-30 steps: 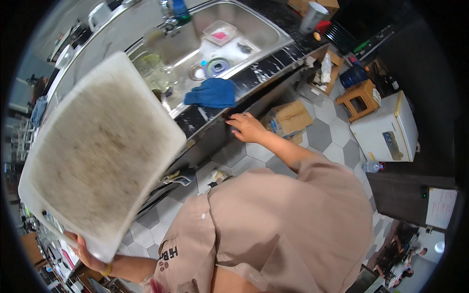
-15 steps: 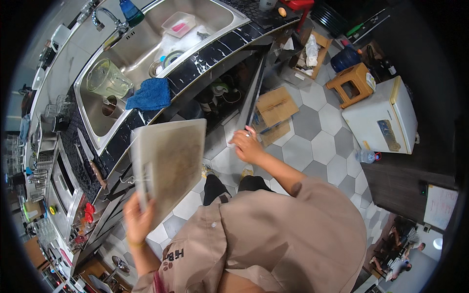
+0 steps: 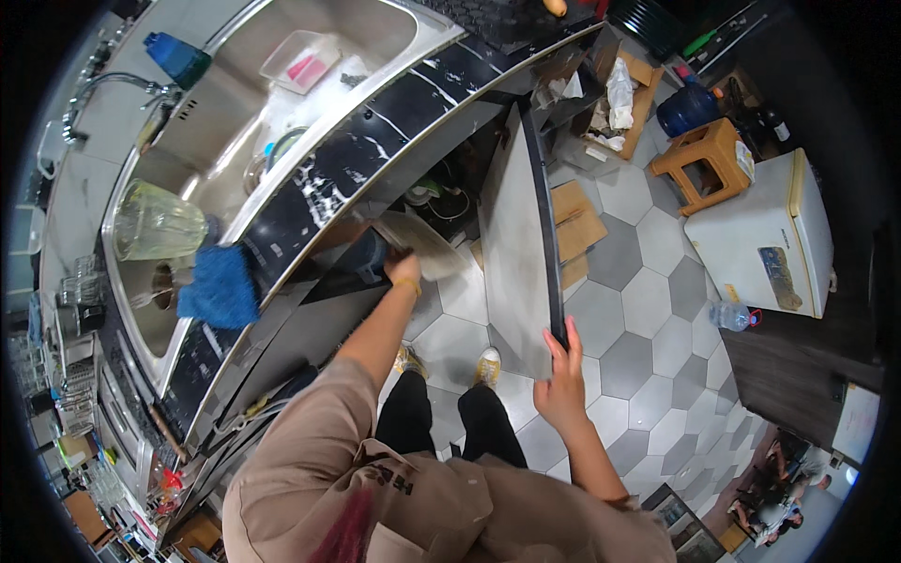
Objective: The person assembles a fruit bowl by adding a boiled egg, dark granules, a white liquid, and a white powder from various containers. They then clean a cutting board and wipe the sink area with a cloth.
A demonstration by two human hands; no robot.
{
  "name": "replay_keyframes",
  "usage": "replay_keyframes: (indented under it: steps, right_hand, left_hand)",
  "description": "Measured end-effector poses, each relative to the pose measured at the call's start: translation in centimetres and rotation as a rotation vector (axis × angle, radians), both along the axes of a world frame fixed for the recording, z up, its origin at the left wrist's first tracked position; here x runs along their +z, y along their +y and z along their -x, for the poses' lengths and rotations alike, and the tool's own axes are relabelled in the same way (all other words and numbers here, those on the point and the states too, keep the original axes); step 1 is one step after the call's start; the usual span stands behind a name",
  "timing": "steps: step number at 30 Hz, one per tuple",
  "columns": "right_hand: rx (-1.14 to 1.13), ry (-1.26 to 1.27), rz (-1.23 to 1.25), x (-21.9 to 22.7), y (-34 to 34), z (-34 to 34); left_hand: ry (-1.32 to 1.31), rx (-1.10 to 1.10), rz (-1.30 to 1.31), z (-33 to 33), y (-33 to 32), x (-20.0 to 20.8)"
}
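The board (image 3: 427, 246) (a pale, flat slab, seen nearly edge-on) sits in the dark opening under the worktop (image 3: 375, 155), tilted, its near end at the left hand (image 3: 404, 272). That hand is closed on the board's lower edge; its fingers are mostly hidden behind the board, so how tightly they wrap I cannot tell. The left arm reaches forward from a tan sleeve.

Just to the right stands the cabinet door (image 3: 511, 244), swung open, grey on its face with a dark edge. The right hand (image 3: 561, 389) grips the door's lower corner, fingers curled over the dark edge and thumb on the near side, clamped on it.

Above the opening runs the black marbled front of the worktop, and behind it the steel sink (image 3: 235, 113). A blue cloth (image 3: 221, 286) hangs over the sink's near rim. In the basin lie a clear jug (image 3: 155, 225) on its side and a clear tub (image 3: 302, 61) with something pink in it; a blue-capped bottle (image 3: 178, 58) stands by the tap (image 3: 113, 84).

On the hexagon-tiled floor (image 3: 638, 310) are the person's two shoes, cardboard pieces (image 3: 572, 211), an orange stool (image 3: 709, 155), a white box-like appliance (image 3: 765, 230) and a small bottle (image 3: 732, 316) beside it.
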State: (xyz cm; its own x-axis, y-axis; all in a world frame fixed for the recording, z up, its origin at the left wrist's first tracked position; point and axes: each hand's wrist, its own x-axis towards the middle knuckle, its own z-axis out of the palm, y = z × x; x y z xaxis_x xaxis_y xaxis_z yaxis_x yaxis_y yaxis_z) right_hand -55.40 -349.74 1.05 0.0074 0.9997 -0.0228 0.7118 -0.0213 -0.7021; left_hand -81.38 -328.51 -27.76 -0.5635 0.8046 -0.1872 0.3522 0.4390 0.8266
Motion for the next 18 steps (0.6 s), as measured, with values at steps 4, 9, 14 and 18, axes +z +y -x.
replay_keyframes:
  steps: [4, 9, 14, 18]
  right_hand:
    - [-0.073, -0.062, 0.03, -1.2, 0.2, -0.7]
    - [-0.109, -0.08, 0.07, -2.1, 0.1, -1.0]
    - [-0.113, -0.041, 0.084, -2.5, 0.5, -1.6]
    - [-0.057, -0.038, 0.083, -2.7, 0.8, -1.6]
  left_hand:
    - [0.149, -0.092, 0.263, -0.1, 9.5, -7.9]
    - [0.315, -0.026, 0.338, 0.0, 14.6, -15.7]
    - [0.241, 0.044, 0.335, 0.1, 17.2, -20.8]
    - [0.122, -0.05, 0.355, 2.2, 19.4, -24.7]
